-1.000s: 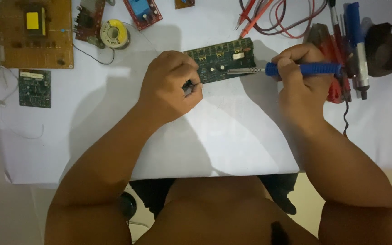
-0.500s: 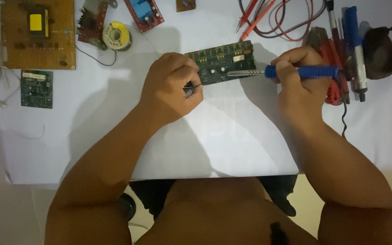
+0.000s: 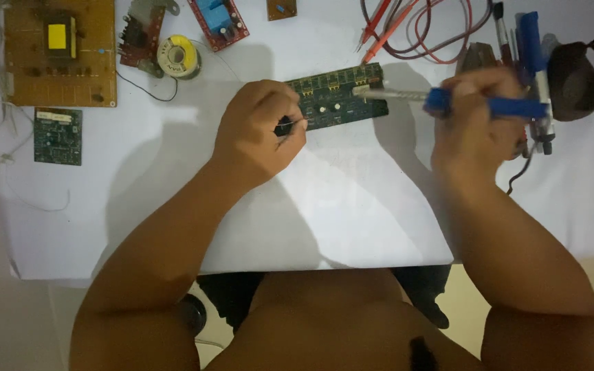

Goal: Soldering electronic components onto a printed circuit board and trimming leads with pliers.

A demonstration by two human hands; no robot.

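Note:
A long green circuit board (image 3: 342,96) lies on the white table (image 3: 352,199) between my hands. My left hand (image 3: 259,130) rests by the board's left end, fingers closed on a thin solder wire (image 3: 295,124) that points at the board. My right hand (image 3: 479,120) grips a blue-handled soldering iron (image 3: 510,106). Its metal shaft (image 3: 390,93) reaches left, with the tip over the board's right part. Whether the tip touches the board is unclear.
A large brown circuit board (image 3: 60,51), a small green board (image 3: 58,136), a solder spool (image 3: 177,56) and a red relay board (image 3: 218,19) lie at the left and top. Red probe leads (image 3: 407,27), tools and a dark iron stand (image 3: 575,79) crowd the right.
My right hand has lifted and drawn right with the soldering iron, so its tip now sits over the board's right part. My left hand has hardly moved.

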